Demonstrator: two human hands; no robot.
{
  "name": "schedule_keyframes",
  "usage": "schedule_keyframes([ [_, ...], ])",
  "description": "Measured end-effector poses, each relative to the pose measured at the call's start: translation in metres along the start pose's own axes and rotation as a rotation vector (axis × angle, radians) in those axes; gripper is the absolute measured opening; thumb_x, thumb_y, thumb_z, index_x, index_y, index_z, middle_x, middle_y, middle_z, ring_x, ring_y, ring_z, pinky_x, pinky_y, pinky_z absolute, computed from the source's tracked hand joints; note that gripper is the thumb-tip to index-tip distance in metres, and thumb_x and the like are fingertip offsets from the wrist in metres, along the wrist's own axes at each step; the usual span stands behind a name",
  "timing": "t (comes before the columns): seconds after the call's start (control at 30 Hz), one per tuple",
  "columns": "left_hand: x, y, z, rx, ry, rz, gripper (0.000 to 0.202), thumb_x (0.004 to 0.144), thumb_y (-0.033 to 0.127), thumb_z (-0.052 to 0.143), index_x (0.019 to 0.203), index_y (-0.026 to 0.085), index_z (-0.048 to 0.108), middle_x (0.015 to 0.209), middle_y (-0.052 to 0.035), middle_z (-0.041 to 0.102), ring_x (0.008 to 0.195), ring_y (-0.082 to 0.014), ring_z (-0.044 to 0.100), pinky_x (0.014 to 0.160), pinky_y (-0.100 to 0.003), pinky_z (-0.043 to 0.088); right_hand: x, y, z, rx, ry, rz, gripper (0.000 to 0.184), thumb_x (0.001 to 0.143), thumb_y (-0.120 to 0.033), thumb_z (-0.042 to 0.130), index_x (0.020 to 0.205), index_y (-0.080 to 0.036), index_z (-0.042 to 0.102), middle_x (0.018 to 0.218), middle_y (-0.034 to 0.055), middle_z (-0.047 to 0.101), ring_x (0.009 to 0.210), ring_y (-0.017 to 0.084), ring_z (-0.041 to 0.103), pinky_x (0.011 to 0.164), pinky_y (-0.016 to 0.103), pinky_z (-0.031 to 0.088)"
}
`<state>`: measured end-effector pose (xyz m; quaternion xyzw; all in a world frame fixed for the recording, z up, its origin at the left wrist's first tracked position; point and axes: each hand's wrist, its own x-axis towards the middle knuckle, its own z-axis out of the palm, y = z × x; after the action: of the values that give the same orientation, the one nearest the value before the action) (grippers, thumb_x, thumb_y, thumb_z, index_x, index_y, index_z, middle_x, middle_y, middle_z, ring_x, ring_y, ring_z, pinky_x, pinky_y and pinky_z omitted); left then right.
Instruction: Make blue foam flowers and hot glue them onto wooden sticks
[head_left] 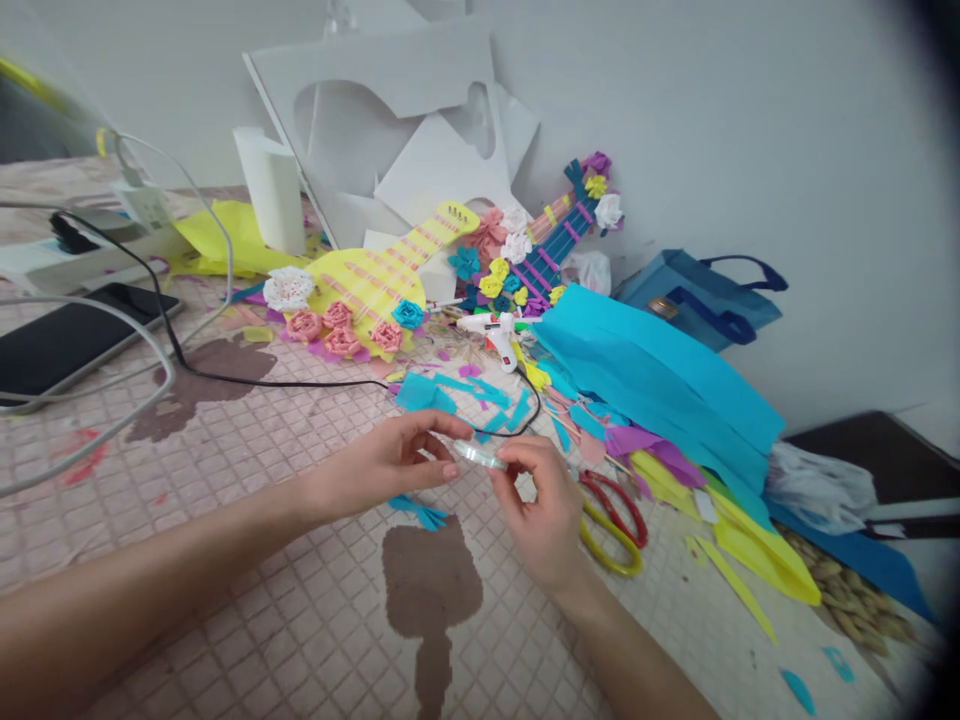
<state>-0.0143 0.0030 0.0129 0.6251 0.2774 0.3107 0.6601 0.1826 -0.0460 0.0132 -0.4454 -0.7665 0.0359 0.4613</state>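
A person sits or stands at a cluttered craft desk, a small clear roll, apparently of tape, raised just above the surface between two bare hands. The right hand grips the roll's near edge between thumb and fingers; the left hand is loosely curved, thumb apart from fingertips, gripping nothing that can be seen. Whether those fingertips brush the roll cannot be told from here. The edge hold probably leaves the rim free for the left hand to search for a loose end.

Beyond the hands, a white glue gun stands among paper scraps, perhaps parked there to keep its nozzle off the working spot. Its black cord runs across the desk behind the left hand, the likeliest snag for that arm. Scissors with red and yellow handles lie just beside the right hand, within easy reach but crowding it. A fringed blue strip rests below the left hand. Behind, a yellow guitar-shaped piece trimmed with paper flowers leans near a white board, while blue crepe paper hems in the right side.
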Motion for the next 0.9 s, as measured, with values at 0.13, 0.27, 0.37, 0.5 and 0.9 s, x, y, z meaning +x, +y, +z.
schedule_keyframes([
  [0.13, -0.0007, 0.0003, -0.0002, 0.009, -0.023, -0.014, 0.035, 0.084, 0.037, 0.062, 0.114, 0.021, 0.056, 0.092, -0.0026, 0.059, 0.082, -0.0142, 0.054, 0.067, -0.025, 0.044, 0.0004, -0.0022, 0.0, -0.001, -0.012, -0.009, 0.024, 0.083, -0.003, 0.052, 0.096, -0.023, 0.051, 0.089, 0.0016, 0.057, 0.078, 0.012, 0.058, 0.064, 0.023, 0.05],
  [0.27, -0.0011, 0.0026, 0.0006, -0.044, -0.013, -0.065, 0.033, 0.083, 0.038, 0.062, 0.111, 0.021, 0.058, 0.096, -0.0029, 0.06, 0.083, -0.0143, 0.054, 0.068, -0.024, 0.043, 0.0004, -0.0034, -0.0003, 0.014, -0.023, 0.013, 0.023, 0.083, -0.003, 0.053, 0.095, -0.023, 0.051, 0.088, 0.0013, 0.057, 0.078, 0.012, 0.058, 0.064, 0.023, 0.049],
  [0.37, -0.0013, 0.0039, 0.0017, -0.102, 0.005, -0.125, 0.031, 0.083, 0.039, 0.063, 0.108, 0.022, 0.06, 0.102, -0.0029, 0.061, 0.088, -0.015, 0.055, 0.07, -0.024, 0.043, 0.0007, -0.0032, 0.0, 0.033, -0.029, 0.046, 0.02, 0.083, -0.005, 0.053, 0.094, -0.023, 0.051, 0.087, 0.0007, 0.056, 0.077, 0.011, 0.057, 0.063, 0.022, 0.048],
  [0.5, -0.0014, 0.0045, 0.0019, -0.135, 0.014, -0.181, 0.029, 0.082, 0.04, 0.064, 0.104, 0.023, 0.063, 0.103, -0.0022, 0.062, 0.09, -0.0155, 0.055, 0.071, -0.024, 0.043, 0.0011, -0.0036, 0.0012, 0.045, -0.049, 0.053, 0.019, 0.084, -0.006, 0.053, 0.093, -0.022, 0.052, 0.086, 0.0004, 0.057, 0.077, 0.011, 0.057, 0.063, 0.022, 0.048],
  [0.9, -0.0002, 0.0035, 0.0018, -0.106, -0.043, -0.095, 0.021, 0.079, 0.035, 0.066, 0.09, 0.017, 0.062, 0.1, -0.003, 0.063, 0.089, -0.0147, 0.058, 0.079, -0.028, 0.046, 0.0016, -0.0057, 0.0029, -0.015, -0.118, -0.06, 0.021, 0.086, -0.009, 0.048, 0.097, -0.024, 0.057, 0.087, 0.003, 0.059, 0.08, 0.015, 0.06, 0.067, 0.029, 0.052],
])
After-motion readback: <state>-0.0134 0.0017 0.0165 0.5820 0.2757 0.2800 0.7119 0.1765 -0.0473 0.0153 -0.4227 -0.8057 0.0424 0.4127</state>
